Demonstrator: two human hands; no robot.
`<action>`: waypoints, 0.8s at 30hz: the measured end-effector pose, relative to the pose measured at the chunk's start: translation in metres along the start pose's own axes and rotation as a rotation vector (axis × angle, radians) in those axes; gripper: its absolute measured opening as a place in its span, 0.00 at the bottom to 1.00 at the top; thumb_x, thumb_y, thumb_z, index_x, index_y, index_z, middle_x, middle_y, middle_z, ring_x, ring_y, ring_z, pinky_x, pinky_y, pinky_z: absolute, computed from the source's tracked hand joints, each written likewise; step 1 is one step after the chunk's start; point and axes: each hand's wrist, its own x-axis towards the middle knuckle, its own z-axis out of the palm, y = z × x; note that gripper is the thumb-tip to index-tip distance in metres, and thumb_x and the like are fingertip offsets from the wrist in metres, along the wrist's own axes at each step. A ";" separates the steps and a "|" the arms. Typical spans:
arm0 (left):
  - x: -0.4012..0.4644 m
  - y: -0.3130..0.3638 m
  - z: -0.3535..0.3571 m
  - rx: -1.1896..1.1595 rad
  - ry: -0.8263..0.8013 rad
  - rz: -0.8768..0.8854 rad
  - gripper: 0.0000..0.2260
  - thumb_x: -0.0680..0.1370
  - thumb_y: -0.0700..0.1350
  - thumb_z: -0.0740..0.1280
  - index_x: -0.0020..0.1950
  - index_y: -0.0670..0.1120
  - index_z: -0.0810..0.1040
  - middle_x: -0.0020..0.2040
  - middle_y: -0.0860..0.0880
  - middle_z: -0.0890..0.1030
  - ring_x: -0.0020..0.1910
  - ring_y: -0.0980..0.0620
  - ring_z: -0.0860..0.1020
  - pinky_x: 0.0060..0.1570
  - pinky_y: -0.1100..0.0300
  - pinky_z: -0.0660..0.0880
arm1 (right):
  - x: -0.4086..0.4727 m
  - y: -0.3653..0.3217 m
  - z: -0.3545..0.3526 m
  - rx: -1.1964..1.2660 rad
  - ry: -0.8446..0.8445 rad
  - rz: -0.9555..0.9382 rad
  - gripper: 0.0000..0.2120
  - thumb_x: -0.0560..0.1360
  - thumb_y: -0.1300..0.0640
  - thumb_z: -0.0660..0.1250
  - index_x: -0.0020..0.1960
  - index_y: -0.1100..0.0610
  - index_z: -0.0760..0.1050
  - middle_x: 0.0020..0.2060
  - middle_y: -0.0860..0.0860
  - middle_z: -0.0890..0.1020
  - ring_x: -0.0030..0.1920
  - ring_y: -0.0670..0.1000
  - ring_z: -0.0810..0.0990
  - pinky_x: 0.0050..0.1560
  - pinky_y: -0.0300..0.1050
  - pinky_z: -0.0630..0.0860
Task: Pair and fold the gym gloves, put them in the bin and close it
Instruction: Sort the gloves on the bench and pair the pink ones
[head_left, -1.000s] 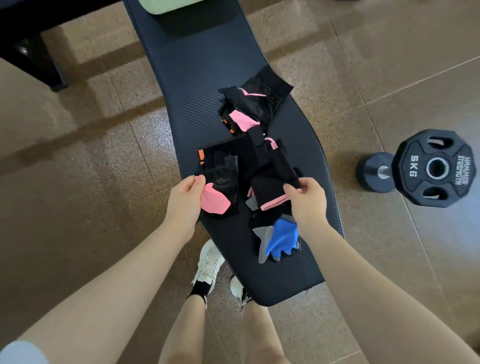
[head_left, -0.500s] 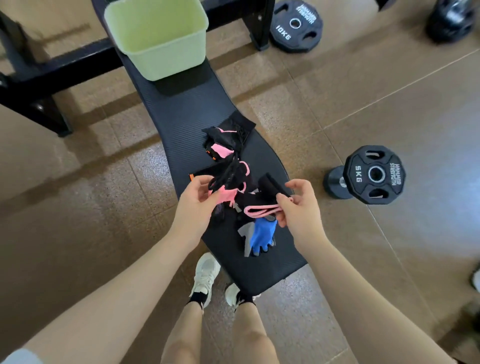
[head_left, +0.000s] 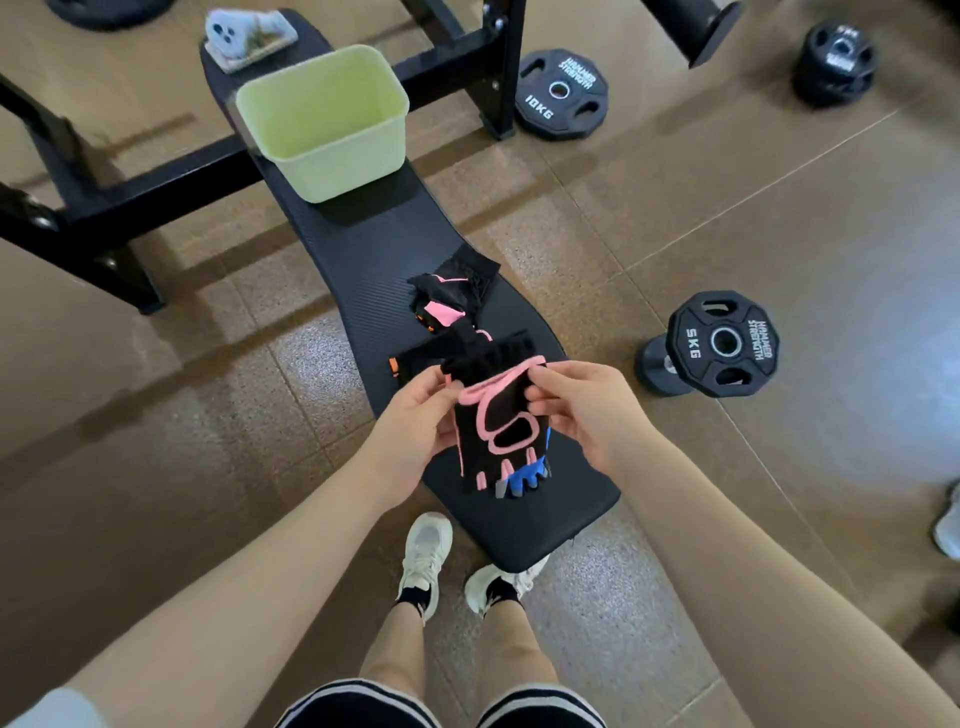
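Observation:
Both hands hold a black glove with pink trim (head_left: 501, 428) up above the near end of the black bench pad (head_left: 363, 244). My left hand (head_left: 418, 415) grips its left edge and my right hand (head_left: 584, 405) pinches its right edge near the cuff. A blue and grey glove (head_left: 527, 478) peeks out from under its fingers. More gloves lie on the pad beyond: a black one with an orange tab (head_left: 415, 358) and a crumpled black and pink one (head_left: 452, 296). The pale green bin (head_left: 324, 122) stands open farther up the pad, with no lid in view.
A phone in a pale case (head_left: 249, 34) lies at the pad's far end. A 5 kg dumbbell (head_left: 719, 345) stands right of the bench, a 10 kg plate (head_left: 561, 93) behind it. Black rack legs (head_left: 104, 208) cross on the left. My feet (head_left: 426, 551) stand at the pad's near end.
The two hands came together and lifted one black and pink glove, spread flat between them. The view tilted up, so the bin and phone now show.

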 end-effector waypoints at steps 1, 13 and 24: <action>-0.002 0.000 0.001 -0.003 -0.018 -0.020 0.10 0.81 0.42 0.56 0.50 0.48 0.77 0.45 0.51 0.82 0.44 0.52 0.80 0.46 0.58 0.78 | 0.000 0.002 0.001 -0.121 0.065 -0.040 0.06 0.73 0.58 0.69 0.37 0.57 0.79 0.27 0.49 0.78 0.25 0.44 0.74 0.27 0.33 0.70; -0.018 -0.014 0.016 0.859 -0.224 0.377 0.13 0.79 0.49 0.59 0.60 0.50 0.78 0.57 0.53 0.74 0.54 0.73 0.67 0.56 0.82 0.57 | 0.002 0.026 0.000 0.339 -0.254 0.014 0.19 0.81 0.47 0.51 0.51 0.53 0.79 0.46 0.52 0.84 0.47 0.50 0.82 0.46 0.45 0.79; -0.009 -0.029 0.012 0.486 -0.029 0.273 0.20 0.71 0.51 0.68 0.61 0.60 0.67 0.58 0.58 0.72 0.57 0.67 0.73 0.55 0.73 0.69 | 0.005 0.052 0.016 0.256 -0.334 -0.008 0.23 0.80 0.45 0.50 0.68 0.55 0.70 0.63 0.57 0.77 0.65 0.56 0.75 0.68 0.56 0.68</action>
